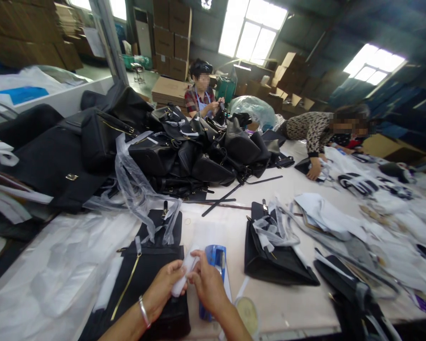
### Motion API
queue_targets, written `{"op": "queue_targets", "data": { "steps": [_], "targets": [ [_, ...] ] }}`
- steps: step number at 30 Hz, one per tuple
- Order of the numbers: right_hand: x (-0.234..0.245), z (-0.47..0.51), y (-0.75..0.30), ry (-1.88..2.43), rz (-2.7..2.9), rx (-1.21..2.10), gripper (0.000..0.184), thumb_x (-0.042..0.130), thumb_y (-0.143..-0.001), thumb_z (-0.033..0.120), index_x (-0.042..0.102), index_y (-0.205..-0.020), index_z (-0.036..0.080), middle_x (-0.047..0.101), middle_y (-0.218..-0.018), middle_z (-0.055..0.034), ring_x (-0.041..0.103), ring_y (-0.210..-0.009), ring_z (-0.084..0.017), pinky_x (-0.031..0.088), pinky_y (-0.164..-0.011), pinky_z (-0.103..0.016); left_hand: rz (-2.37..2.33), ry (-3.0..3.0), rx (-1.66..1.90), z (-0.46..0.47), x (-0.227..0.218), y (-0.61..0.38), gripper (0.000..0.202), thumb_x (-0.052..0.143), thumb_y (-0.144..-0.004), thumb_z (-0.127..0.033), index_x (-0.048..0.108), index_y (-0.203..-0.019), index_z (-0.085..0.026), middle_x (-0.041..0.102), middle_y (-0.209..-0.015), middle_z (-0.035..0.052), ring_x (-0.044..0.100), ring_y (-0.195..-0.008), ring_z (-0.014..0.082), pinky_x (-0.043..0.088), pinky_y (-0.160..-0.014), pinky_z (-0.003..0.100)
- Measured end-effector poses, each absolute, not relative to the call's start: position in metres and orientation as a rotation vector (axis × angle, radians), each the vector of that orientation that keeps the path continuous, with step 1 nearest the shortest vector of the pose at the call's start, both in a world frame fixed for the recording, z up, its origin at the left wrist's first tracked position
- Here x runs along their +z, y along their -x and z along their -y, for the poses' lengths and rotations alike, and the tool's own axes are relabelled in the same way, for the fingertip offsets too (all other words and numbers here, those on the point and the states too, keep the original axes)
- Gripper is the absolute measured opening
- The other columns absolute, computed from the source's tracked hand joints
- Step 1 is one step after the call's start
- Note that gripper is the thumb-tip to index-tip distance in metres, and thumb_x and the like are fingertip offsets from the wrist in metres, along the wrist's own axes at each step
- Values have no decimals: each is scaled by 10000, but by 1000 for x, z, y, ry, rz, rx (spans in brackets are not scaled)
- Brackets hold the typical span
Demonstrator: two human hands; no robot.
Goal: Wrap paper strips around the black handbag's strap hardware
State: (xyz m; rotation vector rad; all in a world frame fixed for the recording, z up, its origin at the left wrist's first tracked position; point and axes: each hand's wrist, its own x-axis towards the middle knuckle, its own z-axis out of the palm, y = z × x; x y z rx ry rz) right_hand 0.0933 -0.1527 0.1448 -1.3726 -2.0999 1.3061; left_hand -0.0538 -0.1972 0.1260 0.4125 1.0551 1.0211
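My left hand is closed around a small white roll of thin wrapping material. The fingers of my right hand pinch the same roll from the other side. Under my left hand lies a black bag with a gold zipper, its flap and strap stretching away from me. Just behind my right hand stands a blue tape dispenser, partly covered by that hand. A round roll of tape rests on the table by my right wrist.
A big heap of black bags fills the table's far side. Another black bag with clear plastic strips stands at the right. Plastic sheets cover the left. One co-worker sits behind the heap; another leans over the table at right.
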Motion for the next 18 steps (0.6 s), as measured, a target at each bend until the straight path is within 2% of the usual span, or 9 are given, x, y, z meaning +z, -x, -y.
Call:
{"op": "queue_targets", "data": {
  "steps": [6,9,12,18],
  "targets": [
    [138,151,-96,1350,1799,1583,463,506,-757,104,389,-1185,239,579,-643,78,585,-603,-150,422,-621,-260,-1206,-512,979,198,128,52,394,628,-777,-464,616,-979,-126,628,-659,20,536,-536,121,397,-504,214],
    [134,149,-98,1359,1714,1673,503,508,-734,92,366,-1196,231,568,-632,84,572,-565,-140,424,-598,-255,-1207,-555,966,199,132,52,412,647,-759,-413,602,-1054,-129,662,-736,38,575,-613,154,419,-557,233],
    [132,147,-101,1392,1703,1677,524,501,-709,80,371,-1194,228,548,-627,85,569,-564,-138,407,-561,-240,-1239,-647,955,197,138,50,389,676,-734,-383,622,-1035,-143,673,-814,43,598,-702,182,443,-625,252],
    [133,144,-104,1405,1735,1644,517,525,-715,97,385,-1191,240,529,-623,87,546,-561,-130,389,-550,-229,-1390,-730,952,194,124,40,390,756,-640,-364,640,-934,-136,632,-628,-5,531,-543,150,393,-511,235]
  ]
}}
